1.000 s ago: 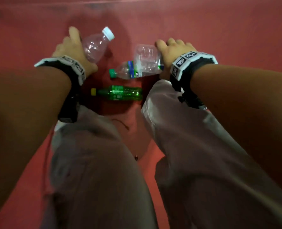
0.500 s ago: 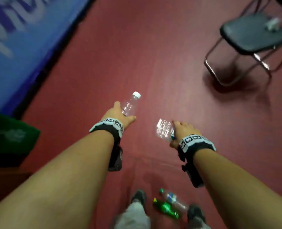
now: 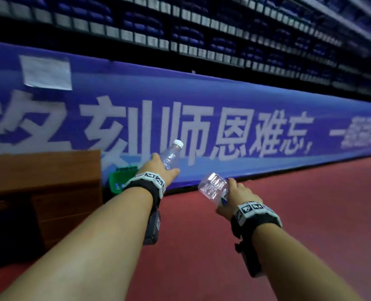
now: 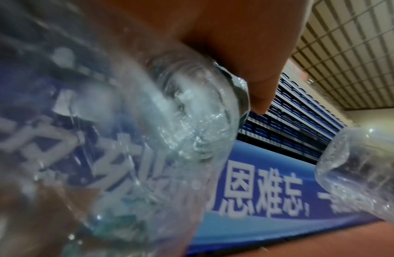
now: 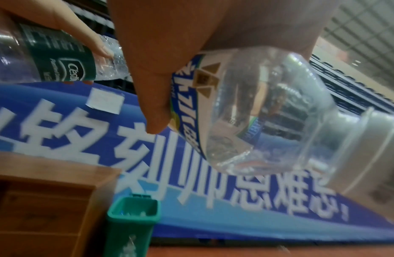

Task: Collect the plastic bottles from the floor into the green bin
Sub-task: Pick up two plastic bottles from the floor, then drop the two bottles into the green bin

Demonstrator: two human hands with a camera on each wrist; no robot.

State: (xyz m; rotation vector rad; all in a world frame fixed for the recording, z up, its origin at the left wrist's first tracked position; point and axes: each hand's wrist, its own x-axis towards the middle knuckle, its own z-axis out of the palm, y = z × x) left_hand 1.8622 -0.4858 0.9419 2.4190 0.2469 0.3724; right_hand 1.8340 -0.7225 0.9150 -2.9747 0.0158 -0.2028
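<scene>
Red matte floor (image 3: 288,213) runs up to a long blue banner (image 3: 267,109) with big white characters, a white paper sheet (image 3: 46,72) stuck on it; dark tiers of blue seats (image 3: 202,40) rise behind. Brown wooden cabinet (image 3: 41,181) at left, panelled front, flat top. Green bin (image 5: 131,224) stands on the floor just beside the cabinet's right edge, against the banner; rectangular plastic, open top, hinged lid tipped back, a few pale bits visible inside. In the head view only its rim shows behind the left forearm.

Left hand (image 3: 158,170) grips a clear bottle (image 3: 171,156): slim, round, white screw cap pointing up and away, dark green label band readable only in the right wrist view, droplets on the inner wall, ridged neck. Left fingers (image 5: 97,41) are wrapped round the body, thumb on top. Bottle is held in the air over the floor, roughly in line with the bin but not over it as far as can be told.

Right hand (image 3: 237,199) holds a second bottle (image 3: 212,187): clear, squarer shoulders, crumpled thin plastic, blue-white label, wide white cap seen in the right wrist view. Right fingers (image 5: 156,97) curl round the labelled middle; base points forward-left. It hangs in the air, right of the other bottle and apart from it, well short of the bin.

Both wrists wear black straps with white marker tiles (image 3: 252,210).
</scene>
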